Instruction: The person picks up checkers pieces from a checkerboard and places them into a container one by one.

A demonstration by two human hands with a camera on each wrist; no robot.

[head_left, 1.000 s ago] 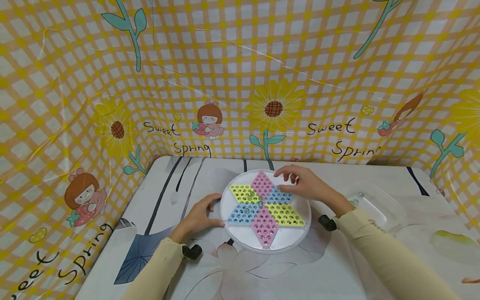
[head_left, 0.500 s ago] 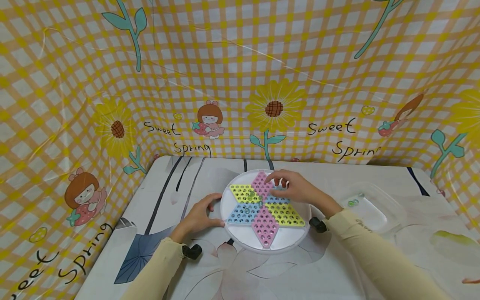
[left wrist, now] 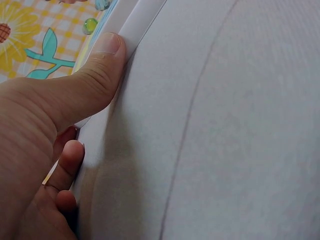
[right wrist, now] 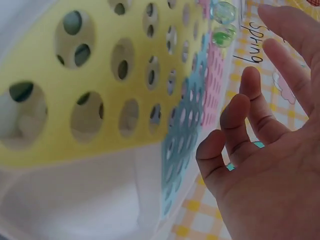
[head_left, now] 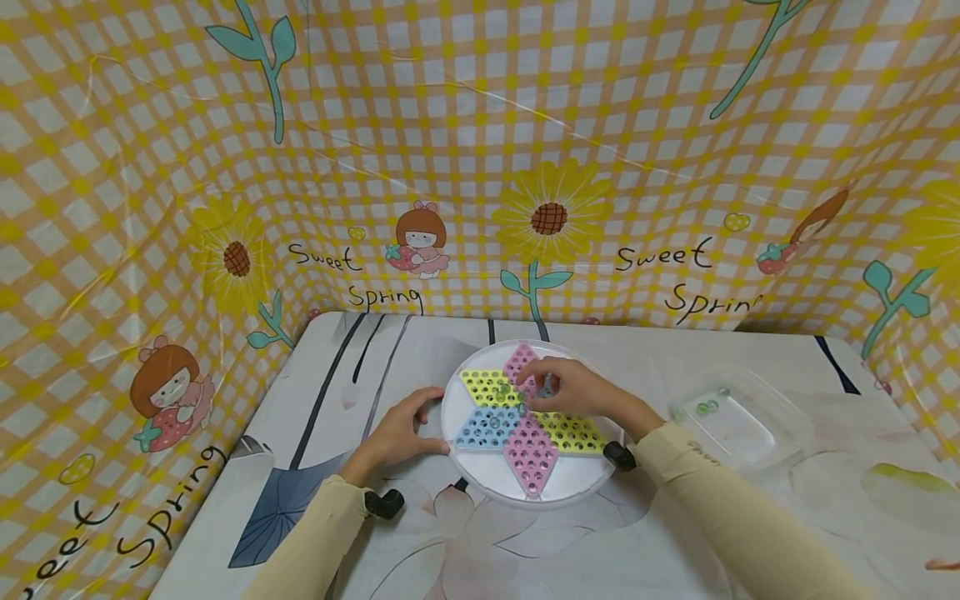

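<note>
A round white Chinese checkers board (head_left: 472, 482) with a pink, yellow and blue star of holes lies on the table. A few glass marbles (head_left: 494, 422) rest on its star near the middle. At the left rim, my left hand (head_left: 395, 432) touches the board's side with thumb and fingers spread apart; the thumb lies against the rim in the left wrist view. My right hand (head_left: 572, 388) hovers over the back right of the star, fingers bent near a green marble (right wrist: 223, 36). No marble shows between those fingers. The hand hides part of the blue and pink sections.
To the right stands a clear plastic tray (head_left: 780, 417) with a few marbles (head_left: 707, 407) at its left side. A yellow checked cloth (head_left: 465, 167) hangs behind and to the sides. The table wears a flower-printed cover (head_left: 450, 550).
My right hand has moved left and slightly down across the board, from its back right edge toward the centre. The left hand stays at the rim. More of the tray's marbles is uncovered.
</note>
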